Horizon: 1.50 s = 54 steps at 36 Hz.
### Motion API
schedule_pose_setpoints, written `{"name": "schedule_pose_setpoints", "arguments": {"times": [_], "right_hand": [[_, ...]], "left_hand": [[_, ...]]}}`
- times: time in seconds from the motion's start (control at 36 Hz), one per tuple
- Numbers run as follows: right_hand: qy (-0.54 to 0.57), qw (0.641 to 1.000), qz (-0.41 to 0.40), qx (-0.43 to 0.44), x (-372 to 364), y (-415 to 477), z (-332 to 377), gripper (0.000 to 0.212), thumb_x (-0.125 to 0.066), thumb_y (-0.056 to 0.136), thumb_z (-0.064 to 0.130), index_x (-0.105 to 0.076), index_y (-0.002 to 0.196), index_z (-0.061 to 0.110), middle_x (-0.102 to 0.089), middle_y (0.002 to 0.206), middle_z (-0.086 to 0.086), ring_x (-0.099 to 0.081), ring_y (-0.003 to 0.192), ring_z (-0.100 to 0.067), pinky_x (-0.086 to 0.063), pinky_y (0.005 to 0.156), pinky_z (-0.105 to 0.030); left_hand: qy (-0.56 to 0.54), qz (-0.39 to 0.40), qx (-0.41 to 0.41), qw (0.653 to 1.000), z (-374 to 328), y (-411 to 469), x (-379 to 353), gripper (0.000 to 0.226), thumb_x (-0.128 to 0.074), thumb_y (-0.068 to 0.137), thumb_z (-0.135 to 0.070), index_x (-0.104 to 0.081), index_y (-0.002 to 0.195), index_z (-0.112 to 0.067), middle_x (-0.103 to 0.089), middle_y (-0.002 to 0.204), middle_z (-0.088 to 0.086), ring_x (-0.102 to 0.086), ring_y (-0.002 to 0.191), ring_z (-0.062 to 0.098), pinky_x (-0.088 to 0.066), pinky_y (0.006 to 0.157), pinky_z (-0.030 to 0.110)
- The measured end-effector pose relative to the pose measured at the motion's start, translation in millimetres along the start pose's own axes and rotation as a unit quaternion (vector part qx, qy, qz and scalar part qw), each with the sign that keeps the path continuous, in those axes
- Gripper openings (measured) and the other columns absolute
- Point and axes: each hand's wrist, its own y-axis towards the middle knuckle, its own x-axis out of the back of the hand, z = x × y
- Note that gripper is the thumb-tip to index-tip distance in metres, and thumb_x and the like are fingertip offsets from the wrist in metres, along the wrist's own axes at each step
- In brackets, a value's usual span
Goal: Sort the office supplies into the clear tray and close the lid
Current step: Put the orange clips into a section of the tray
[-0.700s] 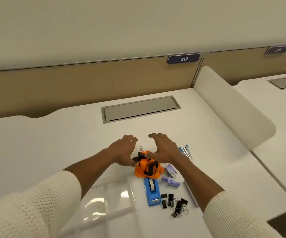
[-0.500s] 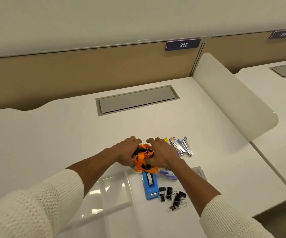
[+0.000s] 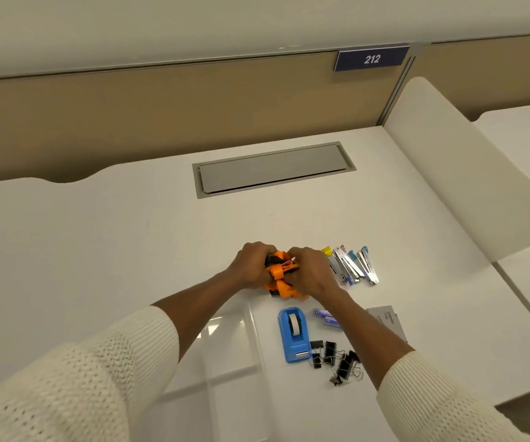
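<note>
Head cam only, so one view here; both hands are wrapped around a bundle of orange and black lanyards [image 3: 281, 275] on the white counter [image 3: 130, 244], left hand [image 3: 251, 266] and right hand [image 3: 311, 272], fingers of each clamped on it from either side; how many lanyards are in the clump I can't tell; just right of it lie about four staple removers [image 3: 349, 266] side by side, long axes running away from the camera and fanned a bit; one blue tape dispenser [image 3: 293, 334] points lengthwise toward the camera; roughly six black binder clips [image 3: 335, 358] piled beside it; the clear tray [image 3: 225, 346] sits under the left forearm.
</note>
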Motion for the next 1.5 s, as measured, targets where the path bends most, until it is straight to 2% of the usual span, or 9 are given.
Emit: {"name": "schedule_pose_setpoints", "arguments": {"times": [0.14,0.31,0.47,0.67,0.97,1.11,1.25,1.36,1.5], "right_hand": [[0.020,0.999,-0.037,0.014,10,-1,15,0.027,-0.076,0.085,0.031,-0.076,0.106,0.014,-0.077,0.091,-0.008,-0.055,0.069,-0.014,-0.029,0.056,-0.014],[0.040,0.997,-0.053,0.050,36,-26,54,0.031,-0.077,0.087,0.031,-0.075,0.114,0.015,-0.077,0.098,-0.007,-0.060,0.077,-0.015,-0.047,0.077,-0.026],[0.066,0.994,-0.017,0.083,51,-71,100,0.034,-0.077,0.086,0.033,-0.075,0.115,0.017,-0.077,0.105,-0.004,-0.068,0.090,-0.021,-0.056,0.086,-0.034],[0.074,0.995,0.043,0.056,20,-103,123,0.027,-0.076,0.083,0.030,-0.075,0.107,0.018,-0.075,0.090,-0.003,-0.063,0.070,-0.014,-0.044,0.062,-0.020],[0.044,0.998,0.049,-0.009,-31,-119,117,0.038,-0.071,0.086,0.023,-0.065,0.123,0.016,-0.077,0.099,-0.006,-0.068,0.085,-0.020,-0.045,0.070,-0.024],[0.050,0.997,0.062,0.016,-27,-124,117,0.050,-0.072,0.082,0.024,-0.059,0.131,0.023,-0.073,0.114,-0.001,-0.061,0.078,-0.012,-0.037,0.056,-0.013],[0.028,0.995,0.072,0.064,-12,-132,111,0.056,-0.072,0.083,0.022,-0.056,0.136,0.026,-0.065,0.131,0.000,-0.068,0.106,-0.018,-0.054,0.085,-0.029],[-0.042,0.983,0.123,0.130,-11,-140,99,0.051,-0.072,0.082,0.019,-0.057,0.129,0.032,-0.061,0.120,0.004,-0.064,0.105,-0.017,-0.055,0.083,-0.030],[-0.101,0.954,0.185,0.212,-35,-145,90,0.055,-0.078,0.080,0.010,-0.060,0.129,0.029,-0.053,0.133,0.004,-0.055,0.113,-0.018,-0.049,0.088,-0.027]], "left_hand": [[-0.039,-0.053,-0.003,0.998,0,-12,16,0.025,-0.082,0.079,-0.021,-0.069,0.099,-0.011,-0.070,0.092,0.008,-0.062,0.084,0.024,-0.054,0.077,0.039],[-0.042,-0.096,-0.001,0.994,-13,-50,54,0.029,-0.084,0.079,-0.026,-0.069,0.100,-0.013,-0.069,0.091,0.005,-0.061,0.081,0.019,-0.049,0.071,0.026],[-0.010,-0.072,0.044,0.996,-21,-114,95,0.026,-0.083,0.076,-0.024,-0.070,0.098,-0.018,-0.070,0.087,0.002,-0.065,0.081,0.020,-0.059,0.073,0.036],[-0.026,0.000,0.112,0.993,-9,-162,98,0.020,-0.079,0.073,-0.014,-0.070,0.091,-0.013,-0.072,0.083,0.009,-0.072,0.077,0.025,-0.064,0.072,0.043],[0.013,0.029,0.125,0.992,7,-176,39,0.037,-0.075,0.079,-0.023,-0.053,0.106,-0.012,-0.064,0.099,0.007,-0.061,0.086,0.023,-0.053,0.071,0.038],[0.040,0.036,0.106,0.993,12,-183,35,0.046,-0.078,0.080,-0.021,-0.047,0.113,-0.015,-0.062,0.107,0.007,-0.057,0.087,0.022,-0.044,0.067,0.031],[0.036,-0.008,0.087,0.996,21,-193,35,0.063,-0.081,0.077,-0.021,-0.049,0.131,-0.019,-0.061,0.119,0.003,-0.061,0.103,0.022,-0.057,0.086,0.040],[0.006,-0.052,0.059,0.997,27,-197,34,0.044,-0.079,0.076,-0.016,-0.065,0.118,-0.021,-0.064,0.110,-0.001,-0.062,0.093,0.018,-0.055,0.080,0.035],[0.073,-0.017,-0.019,0.997,30,-196,17,0.015,-0.064,0.088,-0.016,-0.072,0.100,-0.016,-0.067,0.100,0.002,-0.061,0.091,0.020,-0.052,0.081,0.037]]}}
